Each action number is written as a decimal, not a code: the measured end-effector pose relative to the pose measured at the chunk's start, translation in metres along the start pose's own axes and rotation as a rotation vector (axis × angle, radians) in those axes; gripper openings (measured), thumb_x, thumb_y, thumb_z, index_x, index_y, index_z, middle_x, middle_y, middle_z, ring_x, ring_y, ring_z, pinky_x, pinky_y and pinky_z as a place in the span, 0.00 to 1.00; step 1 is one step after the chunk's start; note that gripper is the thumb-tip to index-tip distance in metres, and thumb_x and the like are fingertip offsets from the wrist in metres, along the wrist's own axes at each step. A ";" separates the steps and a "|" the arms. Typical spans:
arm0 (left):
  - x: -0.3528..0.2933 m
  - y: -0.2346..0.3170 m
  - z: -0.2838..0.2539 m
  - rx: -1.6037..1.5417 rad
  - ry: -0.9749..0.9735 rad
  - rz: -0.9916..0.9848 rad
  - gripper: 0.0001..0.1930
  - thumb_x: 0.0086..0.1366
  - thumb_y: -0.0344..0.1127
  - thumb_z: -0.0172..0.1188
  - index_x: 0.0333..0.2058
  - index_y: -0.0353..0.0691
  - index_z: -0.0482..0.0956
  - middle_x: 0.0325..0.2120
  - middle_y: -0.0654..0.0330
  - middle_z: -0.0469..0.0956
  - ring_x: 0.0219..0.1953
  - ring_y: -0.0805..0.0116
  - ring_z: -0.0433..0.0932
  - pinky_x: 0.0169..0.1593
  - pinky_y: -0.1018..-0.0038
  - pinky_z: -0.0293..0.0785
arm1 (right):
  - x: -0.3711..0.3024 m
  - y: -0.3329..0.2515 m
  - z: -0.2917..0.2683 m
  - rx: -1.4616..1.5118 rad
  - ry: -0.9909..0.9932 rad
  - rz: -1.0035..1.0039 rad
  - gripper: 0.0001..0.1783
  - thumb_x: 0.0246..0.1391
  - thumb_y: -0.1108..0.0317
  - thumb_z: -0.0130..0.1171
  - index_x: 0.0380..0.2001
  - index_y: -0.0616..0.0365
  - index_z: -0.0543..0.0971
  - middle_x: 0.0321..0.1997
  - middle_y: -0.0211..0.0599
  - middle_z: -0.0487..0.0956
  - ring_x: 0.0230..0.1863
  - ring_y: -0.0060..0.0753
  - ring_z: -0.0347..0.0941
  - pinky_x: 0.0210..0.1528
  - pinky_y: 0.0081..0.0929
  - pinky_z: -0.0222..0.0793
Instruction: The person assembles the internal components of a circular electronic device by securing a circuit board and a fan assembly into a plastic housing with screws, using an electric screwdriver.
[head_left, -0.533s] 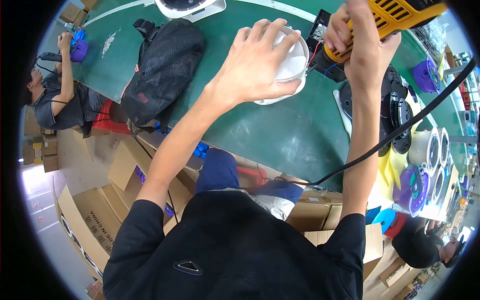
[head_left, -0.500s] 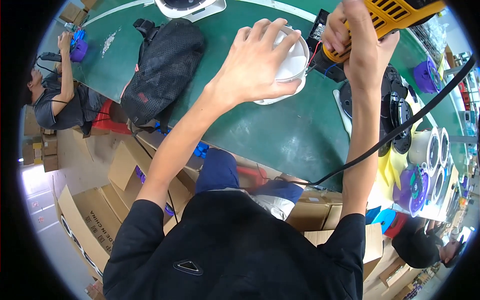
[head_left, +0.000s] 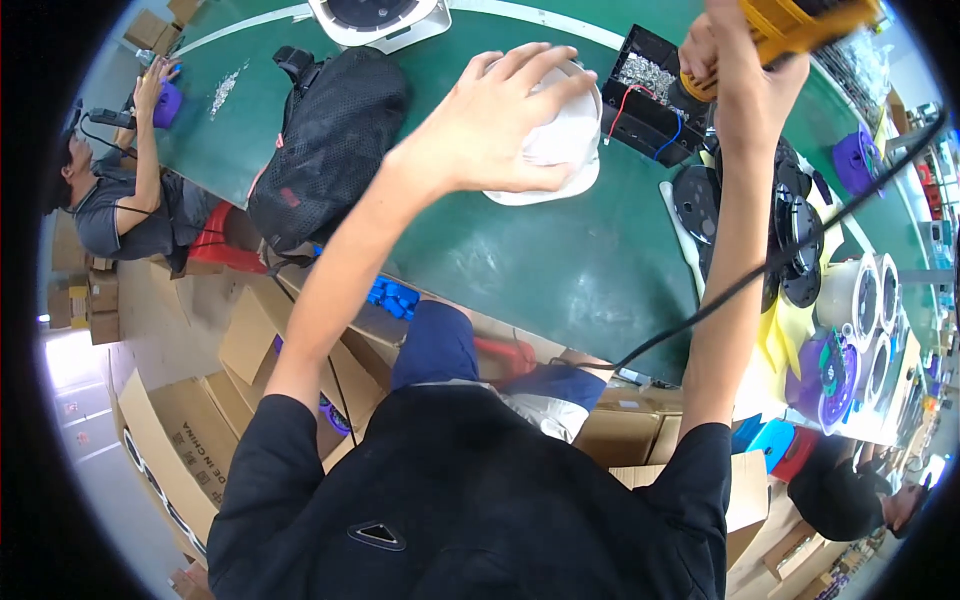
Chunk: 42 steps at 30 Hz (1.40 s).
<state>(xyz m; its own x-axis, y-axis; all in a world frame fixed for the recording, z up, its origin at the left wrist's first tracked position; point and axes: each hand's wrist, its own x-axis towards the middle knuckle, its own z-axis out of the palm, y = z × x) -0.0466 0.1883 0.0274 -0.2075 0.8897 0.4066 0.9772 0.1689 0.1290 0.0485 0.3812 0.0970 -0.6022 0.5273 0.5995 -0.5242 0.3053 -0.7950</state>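
Observation:
My left hand (head_left: 510, 125) is spread over a white round plastic housing (head_left: 567, 135), its fingers over the far rim and the thumb along the near side. The housing rests on the green table. My right hand (head_left: 735, 85) grips a yellow-and-black power drill (head_left: 785, 28) at the far right, partly blurred. The drill's dark front end hangs over a black box (head_left: 650, 125) filled with small silvery screws (head_left: 645, 75). A red wire (head_left: 622, 110) and a blue wire (head_left: 670, 138) lie on the box's near side.
A black mesh backpack (head_left: 330, 145) lies left of my left hand. Black discs (head_left: 700, 205), white rings (head_left: 850, 300) and purple spools (head_left: 825, 385) crowd the right side. A black cable (head_left: 720, 300) crosses my right forearm. Another person (head_left: 125, 205) works at the far left.
My right hand and the drill have moved right, away from the housing and over the screw box. My left hand and the housing have shifted slightly left.

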 end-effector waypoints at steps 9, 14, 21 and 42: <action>-0.023 -0.005 -0.040 -0.002 -0.053 0.236 0.30 0.45 0.31 0.67 0.52 0.55 0.78 0.63 0.54 0.65 0.68 0.45 0.60 0.70 0.49 0.57 | -0.006 -0.014 0.013 0.272 -0.035 0.130 0.12 0.61 0.67 0.63 0.41 0.60 0.73 0.13 0.26 0.68 0.08 0.18 0.61 0.12 0.19 0.60; -0.024 -0.015 -0.036 0.141 -0.059 0.373 0.16 0.49 0.31 0.68 0.38 0.48 0.77 0.60 0.56 0.69 0.64 0.49 0.65 0.68 0.49 0.61 | -0.006 -0.012 0.014 0.263 -0.104 0.107 0.12 0.61 0.67 0.63 0.41 0.60 0.73 0.14 0.25 0.68 0.09 0.18 0.62 0.12 0.18 0.60; -0.017 -0.033 -0.037 0.273 -0.110 0.527 0.13 0.49 0.29 0.65 0.35 0.42 0.74 0.57 0.57 0.71 0.62 0.52 0.68 0.66 0.53 0.65 | -0.007 -0.019 0.012 0.324 -0.140 0.148 0.13 0.60 0.67 0.63 0.41 0.60 0.72 0.14 0.26 0.68 0.09 0.19 0.62 0.12 0.19 0.60; 0.013 -0.018 0.011 0.100 0.066 -0.142 0.33 0.53 0.50 0.61 0.60 0.54 0.72 0.64 0.51 0.65 0.60 0.46 0.67 0.64 0.55 0.65 | -0.006 -0.005 0.028 0.258 0.027 0.050 0.13 0.62 0.61 0.63 0.34 0.58 0.73 0.13 0.24 0.67 0.10 0.17 0.62 0.13 0.18 0.59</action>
<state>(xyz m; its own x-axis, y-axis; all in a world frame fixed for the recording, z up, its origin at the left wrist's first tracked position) -0.0663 0.2010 0.0204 -0.3429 0.8249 0.4495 0.9369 0.3349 0.1002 0.0380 0.3546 0.1003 -0.6167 0.5589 0.5543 -0.6321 0.0680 -0.7719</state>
